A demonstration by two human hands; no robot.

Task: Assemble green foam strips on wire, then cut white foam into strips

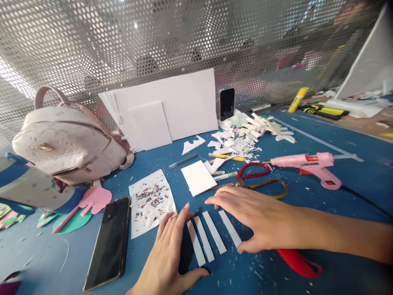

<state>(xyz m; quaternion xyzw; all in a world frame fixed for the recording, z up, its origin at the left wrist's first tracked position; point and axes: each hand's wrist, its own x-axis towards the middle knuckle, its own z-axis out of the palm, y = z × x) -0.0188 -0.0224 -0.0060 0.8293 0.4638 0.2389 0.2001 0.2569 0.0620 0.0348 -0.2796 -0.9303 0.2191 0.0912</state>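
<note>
Several narrow white strips (214,232) lie side by side on the blue table between my hands. My left hand (172,250) is open, with fingertips by the upper end of the leftmost strip and thumb by its lower end. Over the rightmost strip (229,228), my right hand (254,215) is spread; its thumb touches the lower end and its fingers hover near the upper end. A white square piece (199,178) sits just beyond the strips. Scissors (273,186) with one red and one yellow handle lie partly under my right hand.
A pink glue gun (319,162) lies at right, its cord trailing off. White scraps (245,133) are heaped behind. At left are a phone (107,241), a speckled paper (152,200) and a white backpack (67,139). White boards (193,102) lean on the perforated metal screen (166,41).
</note>
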